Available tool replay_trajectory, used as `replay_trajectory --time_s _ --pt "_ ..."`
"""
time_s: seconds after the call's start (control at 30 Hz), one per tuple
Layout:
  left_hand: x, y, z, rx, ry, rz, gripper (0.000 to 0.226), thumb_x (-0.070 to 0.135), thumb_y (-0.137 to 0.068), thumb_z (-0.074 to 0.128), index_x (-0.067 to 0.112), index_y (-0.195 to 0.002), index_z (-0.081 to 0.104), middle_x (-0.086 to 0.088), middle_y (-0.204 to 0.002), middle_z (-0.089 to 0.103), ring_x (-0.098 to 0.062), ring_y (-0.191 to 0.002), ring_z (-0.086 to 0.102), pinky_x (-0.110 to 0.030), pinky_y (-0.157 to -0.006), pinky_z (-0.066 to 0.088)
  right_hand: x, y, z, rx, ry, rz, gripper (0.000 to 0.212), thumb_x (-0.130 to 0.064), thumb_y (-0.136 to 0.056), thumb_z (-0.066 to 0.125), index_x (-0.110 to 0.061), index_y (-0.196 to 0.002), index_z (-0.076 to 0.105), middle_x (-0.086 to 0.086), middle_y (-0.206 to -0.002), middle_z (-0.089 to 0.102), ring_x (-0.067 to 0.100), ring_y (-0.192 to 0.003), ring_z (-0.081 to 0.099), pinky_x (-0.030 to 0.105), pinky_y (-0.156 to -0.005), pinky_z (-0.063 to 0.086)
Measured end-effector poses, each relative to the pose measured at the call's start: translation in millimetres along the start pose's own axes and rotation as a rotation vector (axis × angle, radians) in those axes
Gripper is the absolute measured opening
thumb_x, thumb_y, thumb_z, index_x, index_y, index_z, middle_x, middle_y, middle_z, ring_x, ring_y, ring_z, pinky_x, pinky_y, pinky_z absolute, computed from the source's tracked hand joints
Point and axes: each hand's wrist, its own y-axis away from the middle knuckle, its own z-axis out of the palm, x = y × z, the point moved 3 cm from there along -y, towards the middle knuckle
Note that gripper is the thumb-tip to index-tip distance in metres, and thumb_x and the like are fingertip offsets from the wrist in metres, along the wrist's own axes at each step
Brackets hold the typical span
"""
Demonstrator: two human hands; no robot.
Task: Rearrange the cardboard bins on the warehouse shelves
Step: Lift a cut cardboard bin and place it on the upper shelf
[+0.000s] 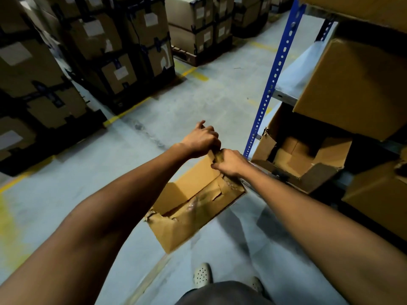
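Both hands meet at the centre of the view on the same upper edge of an open-topped cardboard bin.

Left hand: fingers curled over the torn edge and gripping it. Right hand: just beside the left, at its 4 o'clock, clenched on crumpled cardboard at the bin's corner. Whether the two hands touch each other cannot be told.

The bin hangs tilted at 6 o'clock of the hands, with its open mouth facing up toward the camera. Its rim is ragged at the near and far corners, and a strip of clear tape shows on an inner wall. Its shadow lies on the concrete floor at the bin's 4 o'clock. Whether the lowest corner touches the floor cannot be told.

The shelf unit stands at 3 o'clock, with a blue perforated upright at its front. On the lower level, just beside the right hand at its 3 o'clock, sits a second cardboard bin, open, with torn flaps and smaller cartons inside. On the level above is a large closed box, overhanging the front edge.

From 9 to 12 o'clock are stacked cartons with white labels, bordered by yellow floor lines. At 6 o'clock is a pale perforated shoe.
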Motion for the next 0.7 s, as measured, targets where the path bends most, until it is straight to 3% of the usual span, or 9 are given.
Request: replay_trajectory --time_s 0.07,0.13,0.23,0.33,0.4,0.53,0.63,0.7 --pt "3.0 5.1 7.0 0.131 0.045 0.029 0.02 0.008 -0.084 0.065 0.024 -0.091 0.074 -0.001 -0.092 0.068 -0.03 -0.106 0.057 -0.057 -0.102 0.031 -5.3 6.4 4.7 0.098 0.071 0.039 0.028 -0.033 -0.087 0.057 -0.014 -0.108 0.056 0.015 -0.105 0.064 0.036 -0.094 0.061 0.035 -0.071 0.045" --pt "4.0 8.7 11.5 0.236 0.119 -0.042 0.019 0.009 -0.085 0.063 0.02 -0.099 0.071 -0.004 -0.104 0.068 -0.03 -0.114 0.057 -0.052 -0.099 0.036 -9.0 12.9 7.7 0.233 0.121 0.075 0.025 -0.025 -0.092 0.05 -0.011 -0.112 0.055 0.017 -0.108 0.064 0.039 -0.101 0.06 0.039 -0.074 0.045" --pt "9.6 20.5 11.6 0.332 0.311 -0.374 0.043 0.011 -0.087 0.062 0.017 -0.13 0.056 -0.007 -0.133 0.056 -0.03 -0.126 0.047 -0.044 -0.099 0.039 -0.1 17.3 12.4 0.318 0.104 0.149 0.023 -0.017 -0.094 0.047 -0.009 -0.115 0.053 0.017 -0.11 0.065 0.039 -0.105 0.06 0.045 -0.083 0.048" --pt "13.7 60.2 18.9 0.514 0.493 -0.671 0.045 0.014 -0.086 0.062 0.013 -0.131 0.054 -0.009 -0.129 0.057 -0.03 -0.12 0.05 -0.043 -0.096 0.044 23.5 21.6 19.8 0.339 0.053 0.25 0.019 -0.017 -0.095 0.047 -0.011 -0.113 0.051 0.014 -0.107 0.065 0.037 -0.103 0.061 0.049 -0.085 0.051" --pt "13.3 97.3 35.0 0.569 0.49 -0.855 0.042 0.017 -0.084 0.06 0.014 -0.126 0.057 -0.009 -0.124 0.058 -0.03 -0.116 0.052 -0.044 -0.098 0.041 37.7 29.1 21.7 0.374 0.031 0.333 0.018 -0.019 -0.096 0.048 -0.011 -0.111 0.053 0.012 -0.102 0.065 0.034 -0.098 0.062 0.047 -0.083 0.053" --pt "9.9 160.5 75.6 0.433 0.479 -1.256 0.056 0.025 -0.083 0.062 0.014 -0.136 0.045 -0.014 -0.135 0.047 -0.036 -0.124 0.043 -0.05 -0.101 0.036 57.4 42.7 27.3 0.406 -0.063 0.482 0.016 -0.018 -0.095 0.053 -0.008 -0.106 0.056 0.01 -0.098 0.066 0.031 -0.091 0.064 0.042 -0.079 0.055" --pt "3.4 181.1 104.0 0.363 0.897 -1.417 0.074 0.04 -0.088 0.063 0.011 -0.146 0.026 -0.022 -0.142 0.042 -0.041 -0.127 0.044 -0.05 -0.102 0.04 64.6 49.9 33.8 0.41 -0.146 0.542 0.014 -0.016 -0.095 0.056 -0.007 -0.106 0.055 0.009 -0.098 0.064 0.028 -0.086 0.062 0.038 -0.071 0.054" --pt "5.1 181.3 111.0 0.327 1.196 -1.472 0.081 0.05 -0.089 0.06 0.013 -0.148 0.02 -0.024 -0.14 0.046 -0.042 -0.124 0.049 -0.048 -0.102 0.043 63.5 55.4 36.1 0.414 -0.162 0.569 0.016 -0.015 -0.096 0.055 -0.006 -0.109 0.056 0.008 -0.099 0.06 0.03 -0.092 0.061 0.033 -0.067 0.044"
